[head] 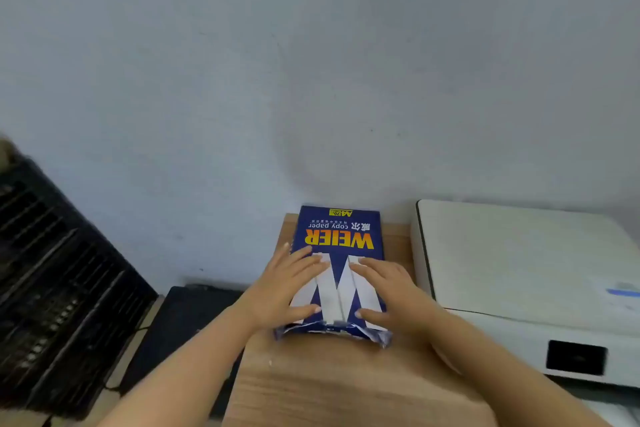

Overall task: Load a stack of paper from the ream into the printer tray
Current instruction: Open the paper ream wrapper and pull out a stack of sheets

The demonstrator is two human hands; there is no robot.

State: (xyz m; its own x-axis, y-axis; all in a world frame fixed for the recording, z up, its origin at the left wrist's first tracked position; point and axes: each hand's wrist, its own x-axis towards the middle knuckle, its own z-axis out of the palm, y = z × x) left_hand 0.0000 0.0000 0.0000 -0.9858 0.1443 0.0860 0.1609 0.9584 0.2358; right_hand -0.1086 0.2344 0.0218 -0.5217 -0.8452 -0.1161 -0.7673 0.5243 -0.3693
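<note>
ream (337,253) likely heavy, slick wrapper, torn near end | left hand (284,291) and right hand (391,291) spread flat on top, gripping nothing | take sheets at torn end | printer (512,260) beside

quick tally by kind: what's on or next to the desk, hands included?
Hands: 2, left hand and right hand, both flat on the ream
Paper ream: 1, blue wrapper, near end torn open
Printer: 1, white
Wooden desk: 1
Black slatted rack: 1
Total: 6
</note>
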